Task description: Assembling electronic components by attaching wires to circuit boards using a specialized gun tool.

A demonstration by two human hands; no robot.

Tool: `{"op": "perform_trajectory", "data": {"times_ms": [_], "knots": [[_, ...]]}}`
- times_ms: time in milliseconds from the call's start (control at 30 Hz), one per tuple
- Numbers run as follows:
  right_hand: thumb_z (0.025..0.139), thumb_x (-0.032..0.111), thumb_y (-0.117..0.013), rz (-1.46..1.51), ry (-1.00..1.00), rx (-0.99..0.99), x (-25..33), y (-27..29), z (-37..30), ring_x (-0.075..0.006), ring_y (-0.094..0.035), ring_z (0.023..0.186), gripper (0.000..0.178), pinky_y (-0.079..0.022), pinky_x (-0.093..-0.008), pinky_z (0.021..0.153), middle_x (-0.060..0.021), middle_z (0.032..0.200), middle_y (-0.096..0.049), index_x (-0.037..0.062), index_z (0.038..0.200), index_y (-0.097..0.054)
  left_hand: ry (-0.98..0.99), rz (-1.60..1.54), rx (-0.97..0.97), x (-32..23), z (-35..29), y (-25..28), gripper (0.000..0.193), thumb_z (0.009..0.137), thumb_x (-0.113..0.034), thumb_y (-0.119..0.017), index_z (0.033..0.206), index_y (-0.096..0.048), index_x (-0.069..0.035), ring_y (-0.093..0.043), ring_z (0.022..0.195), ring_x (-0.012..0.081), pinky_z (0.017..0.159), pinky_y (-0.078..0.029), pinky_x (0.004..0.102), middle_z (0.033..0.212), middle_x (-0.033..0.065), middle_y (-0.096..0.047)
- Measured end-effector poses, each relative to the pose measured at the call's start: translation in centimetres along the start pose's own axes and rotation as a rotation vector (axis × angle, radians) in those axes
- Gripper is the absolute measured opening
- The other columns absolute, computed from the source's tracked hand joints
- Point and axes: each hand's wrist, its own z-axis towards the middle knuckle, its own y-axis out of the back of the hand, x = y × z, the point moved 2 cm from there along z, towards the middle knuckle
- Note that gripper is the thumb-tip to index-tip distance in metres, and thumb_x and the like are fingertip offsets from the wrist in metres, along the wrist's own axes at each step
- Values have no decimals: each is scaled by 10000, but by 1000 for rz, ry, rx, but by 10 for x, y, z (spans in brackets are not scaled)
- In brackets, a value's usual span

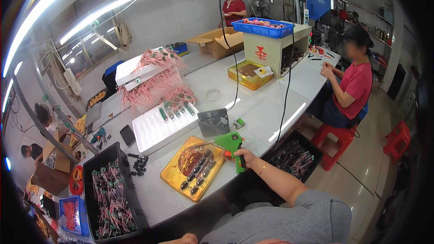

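Observation:
My right hand (247, 158) is wrapped round the black grip of a green glue gun (230, 141). Its thin metal nozzle points left, over a yellow tin tray (171, 175) with a red-brown printed patch. Small dark cylindrical parts (195, 173) lie in a slanting line on that tray, below the nozzle. Of my left hand (188, 238) only a bit shows at the lower edge, away from the tray; its fingers are mostly hidden. A small square fan (213, 122) stands behind the gun, with a small green part (238, 123) beside it.
At left sits a black crate (142, 214) of wired green boards. White foam trays (151, 141) with pink-wired boards are stacked behind. A black cable (289, 81) hangs over the table. Beyond, a person (355, 81) sits at right; another (233, 8) stands behind a cardboard box (214, 47).

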Motion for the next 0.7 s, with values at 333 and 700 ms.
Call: {"op": "perform_trajectory", "data": {"times_ms": [333,700], "knots": [[687,171,-495,3,-1,43,-4,-10,10,-235,-500,1045,491,-343,-328,954,-149,1086,-540,-61,1119,-472,100,-211,407,37,-23,9,212,757,-220,-633,755,-601,-11,-455,669,250,709,-357,393,705,85,-523],[712,108,-462,-25,37,47,0,-3,-4,-221,-486,1062,436,-337,-351,954,-129,1095,-533,-56,1116,-479,716,1150,-1079,145,-140,111,197,783,-125,-585,638,-517,-11,-441,541,84,483,-337,243,568,7,-479]]}}
